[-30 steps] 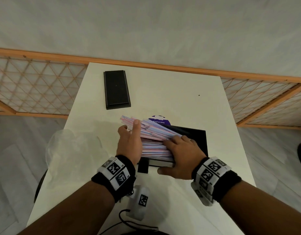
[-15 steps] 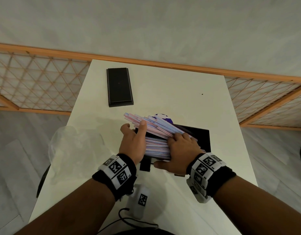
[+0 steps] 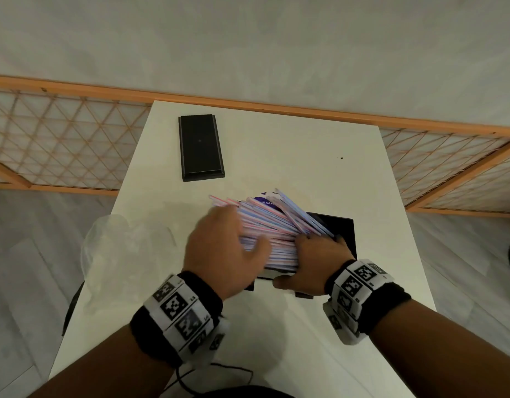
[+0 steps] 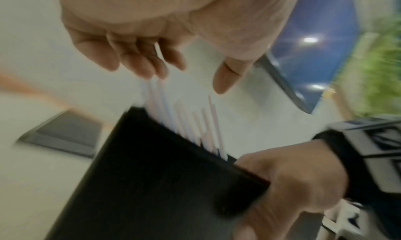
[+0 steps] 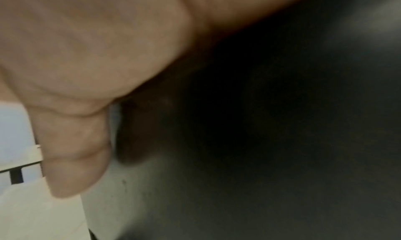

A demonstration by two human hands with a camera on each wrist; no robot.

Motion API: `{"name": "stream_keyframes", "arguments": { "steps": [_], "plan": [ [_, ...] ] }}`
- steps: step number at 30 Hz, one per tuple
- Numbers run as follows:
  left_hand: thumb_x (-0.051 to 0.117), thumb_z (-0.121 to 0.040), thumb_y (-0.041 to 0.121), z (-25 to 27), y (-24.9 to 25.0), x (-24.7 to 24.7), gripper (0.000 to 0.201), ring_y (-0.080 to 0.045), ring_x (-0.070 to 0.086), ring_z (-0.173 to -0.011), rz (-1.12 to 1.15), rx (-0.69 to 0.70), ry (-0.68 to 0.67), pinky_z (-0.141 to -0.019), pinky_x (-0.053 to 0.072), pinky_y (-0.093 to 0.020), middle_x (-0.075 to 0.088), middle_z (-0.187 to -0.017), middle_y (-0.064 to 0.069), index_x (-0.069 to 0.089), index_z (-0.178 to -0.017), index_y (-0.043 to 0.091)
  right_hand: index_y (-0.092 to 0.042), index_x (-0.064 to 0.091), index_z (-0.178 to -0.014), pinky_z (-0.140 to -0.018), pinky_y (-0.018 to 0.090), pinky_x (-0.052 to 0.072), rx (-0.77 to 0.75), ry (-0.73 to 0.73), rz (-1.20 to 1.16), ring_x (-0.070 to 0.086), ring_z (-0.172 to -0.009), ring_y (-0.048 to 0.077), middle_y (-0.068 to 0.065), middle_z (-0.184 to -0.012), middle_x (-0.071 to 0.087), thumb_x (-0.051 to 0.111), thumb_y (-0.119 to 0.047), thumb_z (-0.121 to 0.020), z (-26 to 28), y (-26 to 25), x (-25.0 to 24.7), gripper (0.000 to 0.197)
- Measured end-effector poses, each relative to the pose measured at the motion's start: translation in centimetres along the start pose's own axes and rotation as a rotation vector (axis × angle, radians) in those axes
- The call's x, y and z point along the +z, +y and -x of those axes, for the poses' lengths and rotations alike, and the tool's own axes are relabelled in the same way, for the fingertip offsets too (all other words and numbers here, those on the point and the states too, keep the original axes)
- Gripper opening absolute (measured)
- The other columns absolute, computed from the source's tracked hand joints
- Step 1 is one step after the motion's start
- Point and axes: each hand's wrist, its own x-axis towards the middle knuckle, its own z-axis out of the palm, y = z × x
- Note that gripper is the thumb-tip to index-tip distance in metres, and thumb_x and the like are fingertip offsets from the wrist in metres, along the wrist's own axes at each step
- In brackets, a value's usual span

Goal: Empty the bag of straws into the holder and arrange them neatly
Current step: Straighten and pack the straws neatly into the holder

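Note:
A thick bundle of pink, blue and white straws (image 3: 276, 225) lies fanned and uneven in a black holder (image 3: 337, 228) at the middle of the white table (image 3: 276, 139). My left hand (image 3: 219, 242) is blurred and hovers over the bundle's left ends. In the left wrist view the left hand (image 4: 190, 75) has loose fingers just above the straw tips (image 4: 195, 123) and holds nothing. My right hand (image 3: 311, 259) grips the holder's near wall, its fingers over the straws and its thumb (image 5: 71, 149) outside. The holder (image 4: 152, 175) fills the lower left wrist view.
An empty clear plastic bag (image 3: 119, 254) lies at the table's left edge. A flat black box (image 3: 200, 147) sits at the far left. A purple round item (image 3: 262, 196) peeks out behind the straws. A cable (image 3: 219, 372) trails at the near edge. A wooden lattice rail (image 3: 61, 145) runs behind.
My left hand has left the straws' left ends and swung right over the top of the bundle. The straws fan out more. The right hand has stayed on the holder.

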Motion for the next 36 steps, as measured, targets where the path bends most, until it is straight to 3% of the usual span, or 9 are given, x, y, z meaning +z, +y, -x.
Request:
{"name": "stream_keyframes", "arguments": {
  "steps": [2,3,6,8,14,19,23,31,36],
  "plan": [
    [0.064,-0.071,0.043,0.0,1.1,0.1,0.030,-0.018,0.045,-0.068,-0.022,0.242,-0.236,-0.061,0.042,-0.036,0.046,-0.071,0.006,0.045,-0.071,0.020,-0.026,0.048,-0.125,-0.107,0.048,0.039,-0.025,0.011,-0.028,0.061,-0.111,0.023,-0.005,-0.115,0.065,0.052,-0.086,-0.057,-0.2,0.1,0.2,0.091],
    [0.065,-0.072,0.044,-0.1,1.4,0.6,0.030,-0.019,0.050,-0.078,-0.087,0.288,-0.393,-0.069,0.047,-0.038,0.054,-0.082,0.005,0.052,-0.081,0.020,-0.028,0.047,-0.127,-0.105,0.046,0.042,-0.051,0.022,-0.041,0.062,-0.111,0.022,-0.005,-0.116,0.065,0.054,-0.083,-0.057,-0.3,0.0,0.2,0.090],
    [0.073,-0.075,0.042,-1.0,0.7,2.7,0.061,-0.020,0.051,-0.117,-0.411,0.282,-0.699,-0.100,0.046,-0.039,0.054,-0.126,0.002,0.047,-0.126,0.021,-0.039,0.046,-0.130,-0.101,0.041,0.046,-0.131,0.057,-0.111,0.062,-0.112,0.020,-0.010,-0.117,0.066,0.062,-0.068,-0.057,-0.6,0.1,0.5,0.081],
    [0.073,-0.077,0.038,-1.5,0.0,3.6,0.066,-0.022,0.048,-0.126,-0.558,0.287,-0.773,-0.106,0.043,-0.038,0.051,-0.136,0.000,0.044,-0.134,0.020,-0.039,0.048,-0.129,-0.099,0.036,0.047,-0.150,0.077,-0.124,0.063,-0.110,0.020,-0.010,-0.114,0.067,0.066,-0.056,-0.061,-0.5,0.4,0.6,0.072],
    [0.070,-0.076,0.048,-1.1,-0.3,4.6,0.070,-0.023,0.050,-0.125,-0.661,0.259,-0.795,-0.108,0.042,-0.041,0.051,-0.136,0.002,0.043,-0.135,0.025,-0.043,0.043,-0.135,-0.100,0.036,0.048,-0.214,0.097,-0.168,0.060,-0.115,0.020,-0.013,-0.125,0.063,0.066,-0.050,-0.065,0.4,1.1,0.9,0.075],
    [0.066,-0.074,0.062,-0.9,0.2,4.5,0.072,-0.024,0.054,-0.120,-0.699,0.209,-0.792,-0.105,0.043,-0.041,0.053,-0.129,0.000,0.043,-0.131,0.024,-0.033,0.054,-0.119,-0.104,0.037,0.044,-0.084,0.120,-0.053,0.062,-0.108,0.021,-0.008,-0.114,0.066,0.057,-0.076,-0.060,1.2,1.5,1.0,0.074],
    [0.062,-0.074,0.063,-1.0,0.4,4.0,0.064,-0.024,0.062,-0.109,-0.707,0.219,-0.687,-0.097,0.045,-0.037,0.063,-0.115,0.002,0.052,-0.124,0.024,-0.030,0.051,-0.119,-0.106,0.040,0.041,-0.111,0.118,-0.084,0.058,-0.117,0.020,-0.009,-0.118,0.063,0.058,-0.076,-0.061,1.1,0.9,1.1,0.074],
    [0.061,-0.080,0.064,-0.2,0.1,3.9,0.072,-0.023,0.055,-0.123,-0.642,0.247,-0.639,-0.107,0.042,-0.040,0.058,-0.133,0.001,0.045,-0.138,0.023,-0.027,0.045,-0.135,-0.115,0.045,0.032,-0.195,0.171,-0.116,0.049,-0.130,0.022,-0.005,-0.136,0.055,0.051,-0.073,-0.068,1.3,0.1,1.9,0.082],
    [0.056,-0.082,0.073,0.3,-0.6,3.8,0.076,-0.026,0.051,-0.125,-0.722,0.261,-0.675,-0.109,0.036,-0.043,0.055,-0.136,-0.002,0.041,-0.135,0.021,-0.025,0.057,-0.119,-0.099,0.032,0.046,-0.186,0.250,-0.227,0.055,-0.113,0.020,-0.005,-0.118,0.059,0.039,-0.078,-0.064,4.6,1.5,1.3,0.079]
  ]
}}
